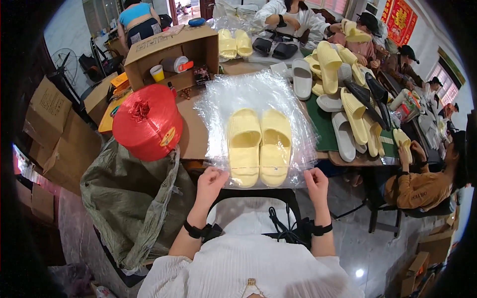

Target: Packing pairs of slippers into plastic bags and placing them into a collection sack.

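A pair of pale yellow slide slippers (244,149) lies side by side, toes away from me, at the table's near edge. They appear to be inside a clear plastic bag (298,175), whose seam crosses over their heels. My left hand (212,181) pinches the bag's near left corner between closed fingers. At the near right corner, my right hand (316,182) grips the plastic in the same way. Beneath the slippers, a stack of clear plastic bags (238,92) spreads over the tabletop.
Left of the bags sits a big red roll of plastic twine (146,121), above a green woven sack (131,203). An open cardboard box (171,44) stands behind. Loose slippers (343,126) pile up on the right. Several people work along the tables, one seated person (420,184) at right.
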{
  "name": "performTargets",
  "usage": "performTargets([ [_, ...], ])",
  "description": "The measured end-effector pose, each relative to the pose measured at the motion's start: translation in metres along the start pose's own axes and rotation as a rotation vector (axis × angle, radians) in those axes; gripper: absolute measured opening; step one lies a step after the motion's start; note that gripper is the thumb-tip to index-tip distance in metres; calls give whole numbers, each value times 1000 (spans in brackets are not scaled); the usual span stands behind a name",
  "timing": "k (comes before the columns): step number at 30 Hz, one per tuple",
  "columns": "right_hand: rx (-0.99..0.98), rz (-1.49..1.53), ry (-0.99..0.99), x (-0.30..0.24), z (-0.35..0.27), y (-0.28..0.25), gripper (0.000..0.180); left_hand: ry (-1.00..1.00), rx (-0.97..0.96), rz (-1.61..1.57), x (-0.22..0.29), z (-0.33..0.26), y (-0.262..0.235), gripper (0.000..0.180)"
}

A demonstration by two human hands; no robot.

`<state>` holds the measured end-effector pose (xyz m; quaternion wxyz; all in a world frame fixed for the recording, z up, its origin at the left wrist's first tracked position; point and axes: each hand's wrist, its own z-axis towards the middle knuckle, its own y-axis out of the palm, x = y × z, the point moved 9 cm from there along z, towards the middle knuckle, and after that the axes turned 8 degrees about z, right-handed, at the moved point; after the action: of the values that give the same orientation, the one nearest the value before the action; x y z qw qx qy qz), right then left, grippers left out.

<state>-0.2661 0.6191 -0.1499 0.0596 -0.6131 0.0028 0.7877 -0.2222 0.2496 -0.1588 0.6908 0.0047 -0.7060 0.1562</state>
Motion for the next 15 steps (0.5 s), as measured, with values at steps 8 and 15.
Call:
performTargets([
  [8, -82, -66, 329, 19, -4, 18, 34, -65, -134, -289, -25, 1, 23, 21],
  [15, -302, 0, 441, 38, -8, 39, 40, -325, -307, -363, -32, -5, 34, 21],
])
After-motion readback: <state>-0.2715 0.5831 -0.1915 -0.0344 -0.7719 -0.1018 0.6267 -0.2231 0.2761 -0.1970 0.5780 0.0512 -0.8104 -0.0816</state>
